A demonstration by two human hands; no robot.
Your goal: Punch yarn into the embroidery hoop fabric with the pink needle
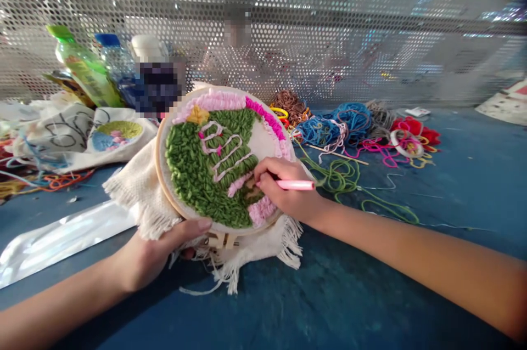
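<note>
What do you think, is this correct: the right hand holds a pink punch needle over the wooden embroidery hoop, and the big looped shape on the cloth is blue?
The colour is wrong: the big looped shape is green yarn, not blue, as the head view shows. The rest stands: the right hand holds the pink punch needle over the wooden embroidery hoop.

1. Punch-needle embroidery (193, 174): mostly green looped yarn, with a bright pink and pale pink band along the top and a pale pink zigzag.
2. Punch needle (295, 185): pink.
3. Fringed cloth (142, 196): cream.
4. Yarn bundles (321, 130), right of centre: blue, brown, grey, red and magenta.
5. Tabletop (370, 284): mottled blue.
6. Perforated screen (329, 10), along the top of the frame: silver-grey with rows of round holes.
</note>
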